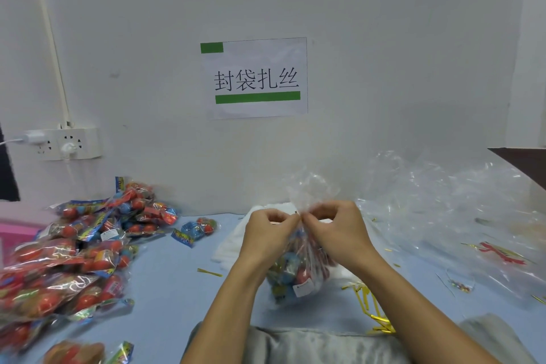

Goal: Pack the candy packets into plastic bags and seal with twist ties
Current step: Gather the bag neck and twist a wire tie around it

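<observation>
Basically both sets of fingertips pinch the gathered neck of the filled bag, left hand and right hand meeting there, likely to work a tie around it. Bag stands on the table at centre; spare twist ties lie just right, loose candy packets heaped left

Paper sign hanging on white wall; plug sitting in wall socket; blue tablecloth covering the table.

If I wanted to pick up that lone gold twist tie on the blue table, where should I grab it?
Pinch the twist tie at its middle, coming straight down from above. It is thin and lies flat on the table with clear space around it, so fingertips fit on both long sides.
</observation>
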The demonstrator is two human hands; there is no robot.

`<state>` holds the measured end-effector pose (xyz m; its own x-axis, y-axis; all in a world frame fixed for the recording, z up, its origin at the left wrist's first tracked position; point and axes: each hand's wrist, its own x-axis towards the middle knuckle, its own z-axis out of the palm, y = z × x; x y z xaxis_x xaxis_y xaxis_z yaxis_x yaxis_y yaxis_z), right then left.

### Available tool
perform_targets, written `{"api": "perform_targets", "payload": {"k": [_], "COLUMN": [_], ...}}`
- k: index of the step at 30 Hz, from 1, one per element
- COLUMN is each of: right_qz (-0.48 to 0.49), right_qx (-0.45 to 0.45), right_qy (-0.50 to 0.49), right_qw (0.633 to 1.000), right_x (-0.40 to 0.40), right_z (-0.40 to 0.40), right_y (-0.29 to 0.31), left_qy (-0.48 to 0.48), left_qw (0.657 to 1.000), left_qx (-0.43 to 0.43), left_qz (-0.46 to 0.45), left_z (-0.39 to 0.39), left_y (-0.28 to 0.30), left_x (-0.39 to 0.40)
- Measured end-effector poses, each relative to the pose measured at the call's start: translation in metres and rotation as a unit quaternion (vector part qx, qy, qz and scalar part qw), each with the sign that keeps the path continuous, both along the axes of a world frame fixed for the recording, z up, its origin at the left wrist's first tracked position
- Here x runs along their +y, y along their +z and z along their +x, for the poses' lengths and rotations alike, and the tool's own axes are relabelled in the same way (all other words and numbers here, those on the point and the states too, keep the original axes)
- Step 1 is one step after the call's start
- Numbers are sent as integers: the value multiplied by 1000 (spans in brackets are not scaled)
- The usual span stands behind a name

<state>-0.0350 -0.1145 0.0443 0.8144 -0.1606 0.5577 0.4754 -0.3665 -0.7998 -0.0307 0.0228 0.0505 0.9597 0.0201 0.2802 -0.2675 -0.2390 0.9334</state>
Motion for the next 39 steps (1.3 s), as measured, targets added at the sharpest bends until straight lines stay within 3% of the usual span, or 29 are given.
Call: {"api": "perform_targets", "payload": {"k": [5, 13, 27, 35, 39], "right_qz": [40, 57, 64, 57, 46], "right_qx": [19, 31, 32, 34, 29], "right_qy": [3, 1, 12, 2, 4], "right_qw": [999, 998, 997, 998, 999], "right_x": [-8, -7, -8, -6, -6], "right_z": [-3, -2, -4, -3, -3], "right_y": [4, 3, 4, 3, 3], "left_qy": [-26, 11, 19, 25, 33], "left_qw": [992, 938, 902, 927, 929], "left_qx": [-115, -310, -357, -268, -264], "left_qz": [35, 152, 243, 261, 257], "left_z": [2, 4, 12, 12, 9], "left_y": [-2, -4, -10, -14, -12], "left_x": [2, 1, 2, 0, -3]}}
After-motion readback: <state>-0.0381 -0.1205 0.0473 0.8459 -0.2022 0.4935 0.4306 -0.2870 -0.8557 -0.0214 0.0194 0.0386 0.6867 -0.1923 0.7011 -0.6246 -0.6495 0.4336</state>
